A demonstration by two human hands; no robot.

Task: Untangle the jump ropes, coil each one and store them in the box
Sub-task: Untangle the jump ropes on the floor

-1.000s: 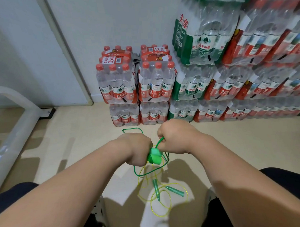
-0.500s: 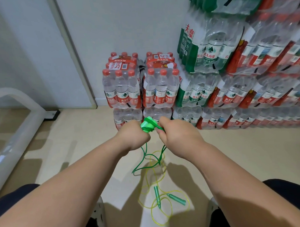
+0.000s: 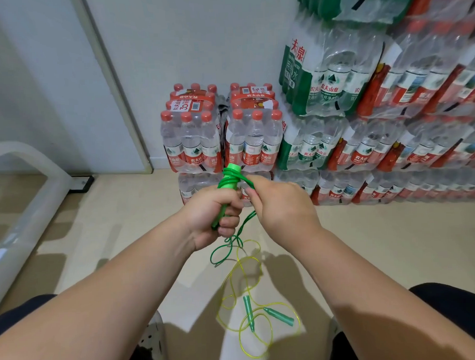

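Shrink-wrapped packs of water bottles (image 3: 364,137) are stacked against the far wall, with a white tube frame (image 3: 30,203) at the left. A seated person works over the pale floor (image 3: 394,241), arms stretched out.

The left hand (image 3: 210,215) has its fingers curled tight round the green handles (image 3: 227,185), held upright. The right hand (image 3: 280,205), just beside it, pinches the green rope (image 3: 220,251) between thumb and fingertips where a few turns sit round the handle tops. The slack hangs below the hands in a loose loop towards the floor.

The yellow rope (image 3: 297,316) lies nearer the person, between the knees, in open loops with its two green handles (image 3: 279,316) flat on the floor. No box is in view.

The risk appears to lie where the green slack hangs close to the far end of the yellow loops. Whether the two cords touch there cannot be told. If they are caught, further winding would likely lift the yellow rope and knot the pair again.

The turns sit high on the handles. If the pinch loosens, the springy cord would probably slip off the top and unwind.
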